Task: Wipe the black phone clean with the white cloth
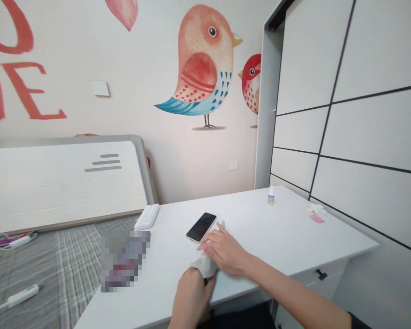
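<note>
My left hand (pixel 192 292) is by the desk's front edge, closed on a crumpled white tissue (pixel 203 265). A small dark bit shows at its thumb, too little to name. My right hand (pixel 225 250) lies over the tissue from the right, its fingers bent down against it. Part of a thin pale thing (pixel 223 224) sticks out beyond the right fingertips; its kind is hidden by the hand. Just ahead of the hands a smartphone (pixel 202 227) with a dark screen lies face up, apart from the fingers.
On the white desk (pixel 246 219) stand a small dropper bottle (pixel 271 196) at the back, a crumpled tissue (pixel 315 209) and pink slip (pixel 317 219) at right, and a white case (pixel 147 216) at left. A blurred-out item (pixel 128 262) lies at the left edge, beside a bed.
</note>
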A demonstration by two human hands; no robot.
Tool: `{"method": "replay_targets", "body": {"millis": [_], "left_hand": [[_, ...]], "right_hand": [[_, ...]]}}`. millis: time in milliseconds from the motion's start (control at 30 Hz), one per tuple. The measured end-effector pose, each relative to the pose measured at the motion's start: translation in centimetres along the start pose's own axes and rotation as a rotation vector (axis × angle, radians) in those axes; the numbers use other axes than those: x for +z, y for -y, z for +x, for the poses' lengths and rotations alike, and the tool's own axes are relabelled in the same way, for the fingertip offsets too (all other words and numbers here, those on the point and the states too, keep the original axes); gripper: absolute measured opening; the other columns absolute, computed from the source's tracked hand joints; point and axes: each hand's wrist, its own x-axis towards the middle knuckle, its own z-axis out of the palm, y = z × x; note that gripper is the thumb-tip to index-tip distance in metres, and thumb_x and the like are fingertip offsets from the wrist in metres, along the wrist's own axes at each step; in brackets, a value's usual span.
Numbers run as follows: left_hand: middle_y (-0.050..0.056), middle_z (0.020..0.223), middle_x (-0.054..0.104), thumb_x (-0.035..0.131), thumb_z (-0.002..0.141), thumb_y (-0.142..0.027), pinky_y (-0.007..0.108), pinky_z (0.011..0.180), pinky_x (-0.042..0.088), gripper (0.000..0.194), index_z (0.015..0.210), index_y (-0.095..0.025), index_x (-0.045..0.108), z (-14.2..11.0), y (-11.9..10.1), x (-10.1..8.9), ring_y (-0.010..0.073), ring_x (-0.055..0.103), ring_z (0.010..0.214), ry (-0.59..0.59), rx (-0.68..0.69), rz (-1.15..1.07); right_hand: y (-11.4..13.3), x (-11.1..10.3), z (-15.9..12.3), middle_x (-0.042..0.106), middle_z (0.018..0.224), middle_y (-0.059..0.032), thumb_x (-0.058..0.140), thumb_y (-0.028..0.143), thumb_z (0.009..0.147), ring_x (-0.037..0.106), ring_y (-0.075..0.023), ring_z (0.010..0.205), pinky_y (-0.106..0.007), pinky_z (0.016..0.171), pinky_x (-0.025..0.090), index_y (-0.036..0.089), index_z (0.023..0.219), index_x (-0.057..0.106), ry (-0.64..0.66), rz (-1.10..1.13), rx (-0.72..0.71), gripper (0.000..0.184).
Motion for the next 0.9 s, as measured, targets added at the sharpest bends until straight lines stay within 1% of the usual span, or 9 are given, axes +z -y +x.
{"method": "replay_targets", "body": {"millis": [67,200,300,367,500,567,667,800,900], "left_hand": [[0.012,0.081,0.076,0.046,0.095,-0.031,0.03,0.068,0.048,0.029,0.083,-0.018,0.069,0.0,0.1,0.1,0.0263,0.074,0.078,0.013,-0.033,0.035],[0.008,0.085,0.077,0.049,0.093,-0.027,0.027,0.07,0.048,0.021,0.093,-0.02,0.069,0.0,0.1,0.1,0.0232,0.075,0.082,-0.019,0.016,0.016],[0.01,0.079,0.076,0.047,0.097,-0.034,0.028,0.066,0.048,0.031,0.079,-0.019,0.069,0.0,0.1,0.1,0.0246,0.074,0.077,-0.017,-0.025,0.071],[0.011,0.074,0.074,0.047,0.097,-0.036,0.029,0.063,0.047,0.036,0.074,-0.019,0.067,0.0,0.0,0.1,0.0255,0.073,0.071,-0.013,-0.05,0.093],[0.008,0.089,0.077,0.051,0.093,-0.024,0.026,0.071,0.049,0.019,0.094,-0.019,0.07,0.0,0.0,-0.1,0.0227,0.075,0.084,0.01,0.006,0.006],[0.01,0.089,0.077,0.051,0.094,-0.027,0.027,0.071,0.048,0.022,0.089,-0.018,0.07,0.0,-0.1,-0.2,0.0238,0.075,0.084,0.016,-0.012,0.012],[0.012,0.077,0.074,0.047,0.097,-0.035,0.03,0.065,0.047,0.034,0.078,-0.017,0.069,0.0,-0.3,-0.3,0.0257,0.073,0.073,0.009,-0.067,0.063],[0.007,0.082,0.076,0.048,0.096,-0.027,0.027,0.07,0.046,0.024,0.091,-0.019,0.07,0.0,-0.5,-0.4,0.0221,0.073,0.079,0.024,-0.01,0.068],[0.011,0.081,0.075,0.046,0.098,-0.032,0.028,0.069,0.045,0.033,0.084,-0.017,0.072,0.0,-0.6,-0.4,0.023,0.073,0.078,0.02,-0.039,0.094]], "right_hand": [[-0.2,0.2,0.1,0.069,0.115,-0.0047,0.037,0.027,0.107,0.056,-0.0223,0.116,-0.055,0.121,0.014,0.024,0.116,0.07,-0.045,-0.01,0.031,0.034],[-0.3,0.4,0.1,0.07,0.113,-0.0015,0.045,0.027,0.104,0.057,-0.0206,0.114,-0.053,0.122,0.012,0.027,0.113,0.07,-0.032,-0.014,-0.011,0.026],[-0.4,0.3,0.1,0.07,0.11,-0.0036,0.046,0.024,0.102,0.058,-0.0218,0.111,-0.054,0.12,0.017,0.024,0.106,0.071,-0.067,-0.038,0.04,0.025],[-0.3,0.3,0.1,0.069,0.11,-0.005,0.045,0.021,0.102,0.057,-0.023,0.112,-0.056,0.12,0.017,0.022,0.104,0.071,-0.092,-0.053,0.07,0.026],[0.0,0.4,0.0,0.069,0.107,-0.0008,0.05,0.026,0.101,0.058,-0.0198,0.111,-0.05,0.123,0.013,0.026,0.107,0.069,-0.04,-0.037,-0.041,0.02],[-0.3,0.5,0.1,0.069,0.107,-0.0018,0.049,0.027,0.102,0.058,-0.0198,0.109,-0.049,0.122,0.017,0.024,0.105,0.069,-0.061,-0.031,-0.028,0.021],[-0.9,0.5,0.2,0.068,0.11,-0.0052,0.041,0.022,0.104,0.056,-0.0222,0.112,-0.053,0.12,0.018,0.021,0.104,0.069,-0.124,-0.042,0.047,0.028],[-1.2,0.6,-0.1,0.069,0.107,-0.0003,0.047,0.024,0.102,0.057,-0.0192,0.111,-0.048,0.122,0.014,0.025,0.105,0.068,-0.084,-0.018,-0.024,0.022],[-1.5,0.4,-0.1,0.068,0.105,-0.0032,0.044,0.025,0.103,0.058,-0.0208,0.107,-0.049,0.12,0.019,0.022,0.103,0.068,-0.119,-0.01,0.002,0.025]]}}
